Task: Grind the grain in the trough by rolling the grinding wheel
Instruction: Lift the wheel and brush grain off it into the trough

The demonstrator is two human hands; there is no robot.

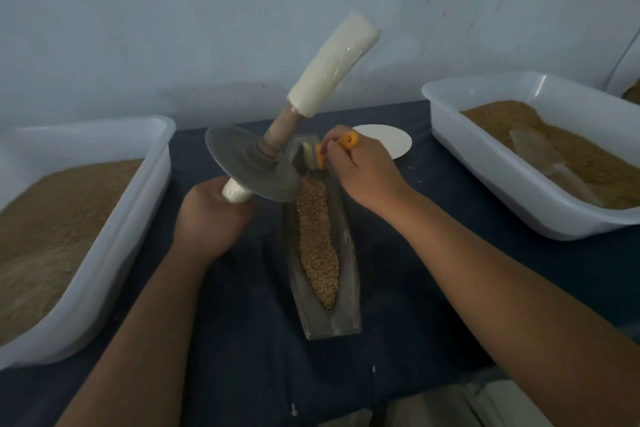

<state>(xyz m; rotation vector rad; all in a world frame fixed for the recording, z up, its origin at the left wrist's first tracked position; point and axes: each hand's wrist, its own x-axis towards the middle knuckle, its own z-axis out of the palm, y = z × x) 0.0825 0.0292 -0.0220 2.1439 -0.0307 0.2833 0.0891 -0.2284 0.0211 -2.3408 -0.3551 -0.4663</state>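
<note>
The trough (pixel 349 288) holds a strip of grain (pixel 317 243) along its bottom. The wheel (pixel 239 163) tilts at its far left rim, with the left hand (pixel 207 218) curled round the near handle. The right hand (pixel 363 170) grips an orange brush (pixel 322 152) at the trough's far end. The left tub (pixel 131 204) holds tan grain. The right tub (pixel 485 170) holds grain and a scoop (pixel 547 163).

Counter (pixel 249 340): bare dark lanes either side of the trough (pixel 349 288), bounded by left tub (pixel 114 218) and right tub (pixel 485 166), both high-walled. Trough far end: crowded by tilted grinding wheel (pixel 242 159), gripped by left hand (pixel 207 218), and right hand (pixel 363 173) holding orange brush (pixel 346 140). White disc (pixel 391 146) flat beyond it. Near end open from above. Wall (pixel 207 28) close behind
</note>
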